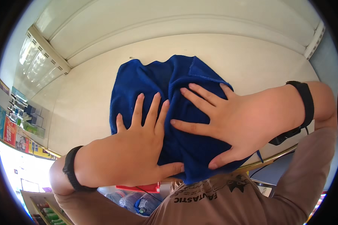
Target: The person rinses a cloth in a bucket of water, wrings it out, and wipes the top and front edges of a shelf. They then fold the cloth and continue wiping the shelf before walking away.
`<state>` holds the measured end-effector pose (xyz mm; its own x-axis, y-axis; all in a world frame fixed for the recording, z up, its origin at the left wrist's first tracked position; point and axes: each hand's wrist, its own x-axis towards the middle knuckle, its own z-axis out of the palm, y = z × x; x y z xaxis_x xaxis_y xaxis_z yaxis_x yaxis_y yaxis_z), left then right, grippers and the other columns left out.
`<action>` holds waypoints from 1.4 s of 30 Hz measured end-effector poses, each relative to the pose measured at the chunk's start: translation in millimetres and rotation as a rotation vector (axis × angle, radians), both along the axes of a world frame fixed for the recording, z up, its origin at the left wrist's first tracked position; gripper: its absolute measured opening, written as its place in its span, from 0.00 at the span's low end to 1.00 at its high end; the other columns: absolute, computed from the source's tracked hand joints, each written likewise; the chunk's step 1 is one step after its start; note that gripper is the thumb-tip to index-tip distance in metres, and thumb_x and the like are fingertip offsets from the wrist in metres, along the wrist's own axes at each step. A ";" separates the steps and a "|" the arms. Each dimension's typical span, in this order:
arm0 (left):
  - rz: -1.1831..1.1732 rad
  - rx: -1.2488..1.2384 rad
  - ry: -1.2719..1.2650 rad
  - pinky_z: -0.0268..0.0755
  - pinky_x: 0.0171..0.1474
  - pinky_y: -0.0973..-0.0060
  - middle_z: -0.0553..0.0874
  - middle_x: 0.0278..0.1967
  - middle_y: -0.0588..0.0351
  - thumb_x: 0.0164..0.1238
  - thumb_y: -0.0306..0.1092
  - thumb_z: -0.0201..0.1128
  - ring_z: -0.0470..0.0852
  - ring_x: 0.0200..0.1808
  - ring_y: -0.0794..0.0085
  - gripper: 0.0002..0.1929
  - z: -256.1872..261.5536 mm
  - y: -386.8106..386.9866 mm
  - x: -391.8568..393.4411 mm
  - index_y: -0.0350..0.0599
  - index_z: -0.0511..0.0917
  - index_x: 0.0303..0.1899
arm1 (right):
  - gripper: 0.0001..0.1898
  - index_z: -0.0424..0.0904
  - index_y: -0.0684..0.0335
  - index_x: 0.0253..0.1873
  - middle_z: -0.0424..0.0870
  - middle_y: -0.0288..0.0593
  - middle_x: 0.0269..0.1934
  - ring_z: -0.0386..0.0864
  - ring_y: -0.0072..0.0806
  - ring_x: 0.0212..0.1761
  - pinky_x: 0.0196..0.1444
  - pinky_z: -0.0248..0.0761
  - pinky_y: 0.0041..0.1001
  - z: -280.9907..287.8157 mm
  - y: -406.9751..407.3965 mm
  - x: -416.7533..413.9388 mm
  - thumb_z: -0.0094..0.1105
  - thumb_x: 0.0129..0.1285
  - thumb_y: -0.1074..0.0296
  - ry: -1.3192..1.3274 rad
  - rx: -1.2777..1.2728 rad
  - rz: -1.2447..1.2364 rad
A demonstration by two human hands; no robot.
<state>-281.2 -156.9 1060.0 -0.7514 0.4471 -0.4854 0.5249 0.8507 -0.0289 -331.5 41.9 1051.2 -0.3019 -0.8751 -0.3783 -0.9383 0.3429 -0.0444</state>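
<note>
A blue cloth (155,74) lies rumpled on a cream-coloured shelf surface (81,92), with its upper right corner folded over and showing a stitched hem. My left hand (126,152) presses flat on the cloth's left and lower part, fingers spread. On the right part rests my right hand (228,121), palm down, its fingers apart and pointing left. Neither hand grasps the fabric. A fold runs up the cloth between the two hands. Each wrist carries a black band, and a small dark device hangs under the right one.
Behind the cloth stands a pale back panel (180,24), with slotted uprights (48,50) at the left and right. Small boxes and packets (31,118) stand at the far left. Below the surface's near edge are large plastic bottles (129,201) and a red object (140,188).
</note>
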 end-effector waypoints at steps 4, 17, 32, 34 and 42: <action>0.049 -0.037 -0.066 0.52 0.61 0.46 0.40 0.63 0.22 0.53 0.65 0.54 0.37 0.67 0.35 0.56 4.9 1.1 -7.5 0.16 0.37 0.61 | 0.45 0.42 0.55 0.70 0.33 0.70 0.67 0.33 0.57 0.71 0.61 0.47 0.59 -3.6 -6.0 -10.6 0.49 0.54 0.37 0.009 -0.002 0.008; 0.300 -0.040 0.078 0.71 0.47 0.61 0.61 0.64 0.43 0.48 0.62 0.60 0.68 0.59 0.49 0.50 8.3 7.5 -173.3 0.50 0.45 0.69 | 0.50 0.41 0.47 0.71 0.37 0.59 0.70 0.37 0.47 0.72 0.69 0.35 0.38 -1.0 -20.7 -168.5 0.49 0.47 0.29 0.064 0.074 -0.352; 0.208 -0.098 0.080 0.55 0.63 0.68 0.60 0.64 0.39 0.35 0.61 0.70 0.61 0.65 0.52 0.61 7.1 23.2 -109.1 0.49 0.40 0.69 | 0.56 0.37 0.55 0.71 0.38 0.59 0.69 0.39 0.50 0.71 0.69 0.40 0.40 14.0 24.3 -76.9 0.51 0.44 0.26 0.079 0.211 -0.308; 0.155 -0.100 0.087 0.55 0.64 0.68 0.57 0.65 0.41 0.34 0.61 0.70 0.60 0.65 0.53 0.61 10.2 28.4 -83.8 0.47 0.40 0.69 | 0.54 0.39 0.50 0.71 0.38 0.62 0.69 0.46 0.52 0.70 0.66 0.50 0.38 12.8 35.9 -48.6 0.61 0.45 0.34 0.067 0.132 -0.273; 0.115 -0.043 0.061 0.51 0.66 0.68 0.49 0.68 0.43 0.34 0.64 0.69 0.54 0.68 0.58 0.61 12.5 48.3 -19.7 0.40 0.44 0.67 | 0.53 0.44 0.58 0.70 0.41 0.66 0.67 0.51 0.54 0.67 0.65 0.54 0.36 13.8 58.2 -0.5 0.65 0.44 0.41 -0.023 0.075 -0.120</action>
<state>-300.9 -108.6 1072.5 -0.8248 0.3364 -0.4544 0.4205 0.9022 -0.0955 -332.0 100.1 1065.0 -0.3929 -0.8025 -0.4490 -0.8896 0.4554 -0.0356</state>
